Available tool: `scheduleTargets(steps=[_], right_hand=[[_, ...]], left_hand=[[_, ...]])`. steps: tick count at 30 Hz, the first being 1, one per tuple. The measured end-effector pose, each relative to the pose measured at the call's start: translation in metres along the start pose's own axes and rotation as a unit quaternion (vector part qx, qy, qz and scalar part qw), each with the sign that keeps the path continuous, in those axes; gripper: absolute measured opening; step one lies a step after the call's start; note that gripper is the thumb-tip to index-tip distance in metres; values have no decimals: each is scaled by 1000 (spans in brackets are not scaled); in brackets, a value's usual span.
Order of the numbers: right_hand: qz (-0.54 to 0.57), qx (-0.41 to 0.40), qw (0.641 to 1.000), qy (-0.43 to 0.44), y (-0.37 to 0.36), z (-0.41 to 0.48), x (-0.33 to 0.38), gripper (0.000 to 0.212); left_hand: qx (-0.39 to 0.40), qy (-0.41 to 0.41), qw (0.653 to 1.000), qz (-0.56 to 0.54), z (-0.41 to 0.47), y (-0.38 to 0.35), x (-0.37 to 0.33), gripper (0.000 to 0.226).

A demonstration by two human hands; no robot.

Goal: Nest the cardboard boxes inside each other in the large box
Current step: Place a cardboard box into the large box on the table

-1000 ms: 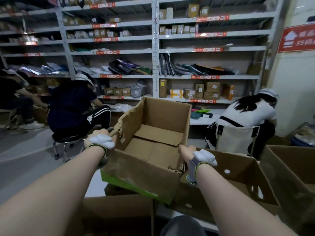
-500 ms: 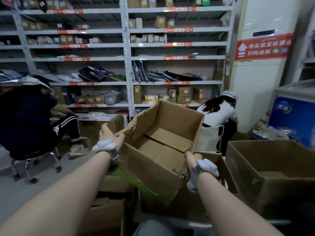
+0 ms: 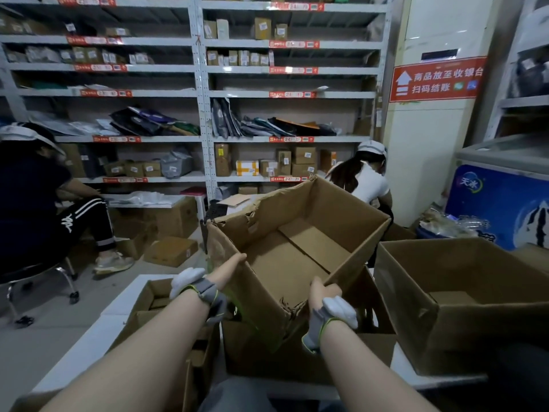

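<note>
Now my left grip (image 3: 225, 270) and right grip (image 3: 322, 291) each clasp the rim of 1 empty box (image 3: 285, 263), tilted over another box (image 3: 267, 352); the large box (image 3: 416, 292) rightward contains 1 small box (image 3: 453, 297).

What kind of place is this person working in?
Likely a parcel pickup station: metal shelves with red numbered tags hold labelled parcels, a red sign points to checkout, and the cardboard box held is one of several.

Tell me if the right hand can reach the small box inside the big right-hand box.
Probably not yet: the right hand grips the rim of the carried box. The big box beside it is open-topped, so the small box looks reachable once freed.
</note>
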State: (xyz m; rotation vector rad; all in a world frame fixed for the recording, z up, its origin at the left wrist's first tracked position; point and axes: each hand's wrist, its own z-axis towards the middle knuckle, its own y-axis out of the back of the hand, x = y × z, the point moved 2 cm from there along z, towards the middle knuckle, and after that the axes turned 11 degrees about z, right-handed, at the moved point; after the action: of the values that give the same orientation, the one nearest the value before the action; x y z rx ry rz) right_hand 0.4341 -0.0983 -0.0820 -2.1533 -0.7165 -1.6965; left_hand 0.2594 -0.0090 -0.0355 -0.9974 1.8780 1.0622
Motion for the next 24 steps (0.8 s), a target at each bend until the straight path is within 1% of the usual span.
scheduleTargets(steps=[1, 3, 5, 7, 10, 11, 13, 15, 17, 20, 24], right_hand=[[5, -25, 1000, -17, -3, 7, -8, 24], [39, -51, 997, -53, -7, 16, -21, 32], [64, -62, 993, -77, -12, 21, -28, 40], [83, -72, 989, -96, -15, 25, -32, 42], [75, -65, 988, -116, -17, 31, -38, 46], [73, -69, 989, -106, -15, 30, -35, 50], [45, -51, 995, -77, -11, 29, -30, 67], [-27, 2, 999, -45, -4, 25, -18, 81], [-92, 55, 994, -2, 4, 23, -9, 85], [-145, 114, 981, 59, 12, 33, -11, 81], [-239, 170, 947, 133, 19, 54, -14, 59]], left_hand=[[17, -3, 1000, -5, 4, -4, 1, 74], [36, 13, 999, -4, 10, -14, 3, 77], [38, 30, 999, 14, 21, -23, 10, 88], [44, 25, 998, 36, 33, -33, 17, 103], [41, 15, 999, 30, 51, -43, 25, 119], [38, 9, 999, 24, 48, -43, 23, 119], [17, 5, 1000, 11, 48, -45, 21, 102], [-16, -4, 1000, 8, 57, -47, 21, 84], [-39, -8, 999, 9, 62, -49, 21, 73], [-69, -5, 997, -18, 64, -52, 18, 65], [-80, -17, 996, -34, 72, -58, 17, 63]])
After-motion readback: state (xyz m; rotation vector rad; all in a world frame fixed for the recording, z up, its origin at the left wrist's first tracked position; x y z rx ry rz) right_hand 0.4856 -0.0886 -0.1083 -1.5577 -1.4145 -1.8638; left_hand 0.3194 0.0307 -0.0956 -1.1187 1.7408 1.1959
